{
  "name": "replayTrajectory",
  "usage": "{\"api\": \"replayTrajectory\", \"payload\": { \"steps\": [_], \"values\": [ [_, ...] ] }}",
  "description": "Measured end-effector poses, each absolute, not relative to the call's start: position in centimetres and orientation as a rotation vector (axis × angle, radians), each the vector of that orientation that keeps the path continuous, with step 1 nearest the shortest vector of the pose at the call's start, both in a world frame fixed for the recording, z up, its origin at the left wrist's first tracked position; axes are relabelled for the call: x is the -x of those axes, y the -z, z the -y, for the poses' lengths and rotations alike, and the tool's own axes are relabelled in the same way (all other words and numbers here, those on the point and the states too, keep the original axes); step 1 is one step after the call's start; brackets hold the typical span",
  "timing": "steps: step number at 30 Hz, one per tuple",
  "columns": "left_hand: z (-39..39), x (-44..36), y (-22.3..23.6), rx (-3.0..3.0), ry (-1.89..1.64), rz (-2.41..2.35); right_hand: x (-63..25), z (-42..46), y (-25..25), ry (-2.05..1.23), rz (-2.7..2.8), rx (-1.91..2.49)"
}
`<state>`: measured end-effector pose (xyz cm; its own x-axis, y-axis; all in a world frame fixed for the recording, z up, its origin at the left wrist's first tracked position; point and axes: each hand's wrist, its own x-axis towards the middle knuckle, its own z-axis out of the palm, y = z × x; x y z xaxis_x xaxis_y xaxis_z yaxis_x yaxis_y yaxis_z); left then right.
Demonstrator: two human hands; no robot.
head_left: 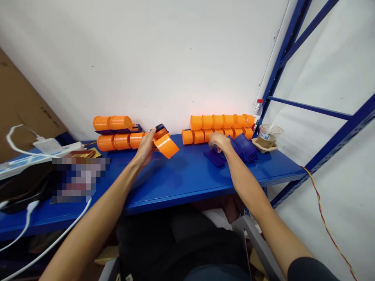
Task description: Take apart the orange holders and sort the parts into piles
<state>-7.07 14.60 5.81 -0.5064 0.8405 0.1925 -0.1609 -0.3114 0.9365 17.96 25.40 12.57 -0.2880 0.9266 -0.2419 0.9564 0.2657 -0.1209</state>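
Observation:
My left hand [147,147] is closed on an orange plastic cup-shaped piece [166,146], held tilted above the desk. A dark blue part [160,127] shows at the top of this piece, by my fingertips. Behind that hand lies a row of similar orange pieces [121,141]. Over on the right, my right hand [220,141] is at a flat dark blue panel [215,158]; motion smears its fingers, so its grip is unclear. Beside it, more blue panels [247,148] lie fanned in a stack, partly hidden by my wrist.
Orange pieces [217,121] stand in two stacked rows against the wall. At the right are a drink cup [267,136] in a carton holder and a red-capped bottle [258,111]. A power strip [67,148] and white cables occupy the left of the blue desk [175,183].

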Motion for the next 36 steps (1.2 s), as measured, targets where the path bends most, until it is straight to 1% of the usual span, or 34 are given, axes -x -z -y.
{"api": "replayTrajectory", "payload": {
  "steps": [2,4,5,7,9,11,14,17,22,25,27,30,33,36],
  "values": [
    [-14.6,7.3,-5.9,-0.887,-1.868,-1.365,-18.0,-24.1,-13.2,0.152,-2.669,-1.785],
    [-14.7,7.6,-6.0,-0.835,-1.885,-1.492,-17.3,-22.6,-13.2,-0.076,-3.107,-1.625],
    [-14.7,7.7,-6.1,-0.818,-1.902,-1.539,-16.6,-21.7,-12.9,-0.146,-3.333,-1.434],
    [-14.7,7.8,-6.2,-0.816,-1.930,-1.585,-14.9,-20.1,-11.7,-0.174,-3.617,-0.887],
    [-14.7,7.9,-6.2,-0.859,-1.941,-1.572,-13.0,-18.8,-9.8,-0.247,-3.669,-0.405],
    [-14.8,7.8,-6.1,-0.939,-1.938,-1.537,-11.5,-18.0,-8.0,-0.356,-3.645,-0.223],
    [-14.8,7.7,-5.9,-1.058,-1.891,-1.491,-10.3,-17.9,-6.6,-0.444,-3.622,-0.219],
    [-14.9,7.7,-6.1,-1.058,-1.860,-1.425,-10.5,-19.0,-7.0,-0.432,-3.628,-0.344],
    [-15.0,8.8,-6.7,-0.962,-2.116,-1.420,-11.5,-22.3,-9.8,-0.453,-3.668,-0.902],
    [-15.1,9.8,-6.8,-0.914,-2.263,-1.406,-11.2,-24.3,-11.6,-0.551,-3.630,-1.063],
    [-15.2,10.2,-6.8,-0.899,-2.318,-1.402,-10.3,-25.2,-12.6,-0.580,-3.553,-1.051],
    [-15.3,10.5,-6.8,-0.893,-2.362,-1.406,-8.4,-25.7,-13.5,-0.531,-3.362,-0.930],
    [-15.2,10.7,-6.8,-0.882,-2.395,-1.405,-6.2,-25.7,-13.4,-0.457,-3.140,-0.826],
    [-15.2,10.7,-6.9,-0.855,-2.407,-1.406,-4.4,-26.0,-12.7,-0.453,-2.994,-0.801]
  ]
}}
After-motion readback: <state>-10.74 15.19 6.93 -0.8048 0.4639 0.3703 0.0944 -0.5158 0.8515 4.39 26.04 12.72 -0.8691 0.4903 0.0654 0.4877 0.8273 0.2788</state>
